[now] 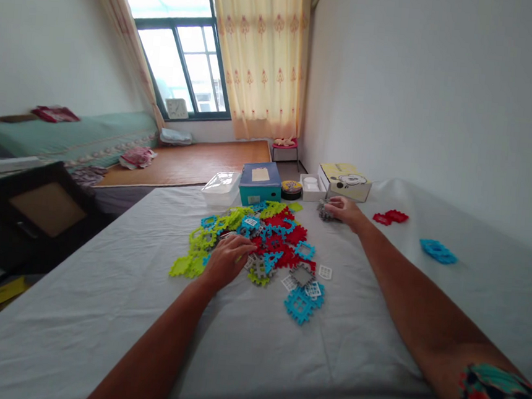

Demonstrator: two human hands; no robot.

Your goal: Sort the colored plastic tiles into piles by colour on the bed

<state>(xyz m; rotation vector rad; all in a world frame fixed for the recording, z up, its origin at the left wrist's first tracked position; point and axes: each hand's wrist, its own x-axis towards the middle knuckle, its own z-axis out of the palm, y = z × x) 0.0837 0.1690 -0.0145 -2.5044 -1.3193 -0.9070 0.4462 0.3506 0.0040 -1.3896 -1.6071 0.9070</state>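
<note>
A heap of flat interlocking plastic tiles [275, 237] in red, lime green, blue and grey lies in the middle of the white-sheeted table [98, 309]. My left hand [229, 259] rests palm down on the heap's near left side, fingers bent over the tiles; what it grips is hidden. My right hand [345, 210] reaches to the far side and closes on a small stack of grey tiles [324, 212]. Two red tiles [390, 218] lie right of that hand, and blue tiles [437, 251] lie farther right.
Along the table's far edge stand a clear plastic tub [221, 187], a blue box [260, 183], a small round tin [291, 188], a white box [311, 187] and a yellow carton [344, 181]. A dark cabinet [37, 207] stands left of the table. A wall runs along the right.
</note>
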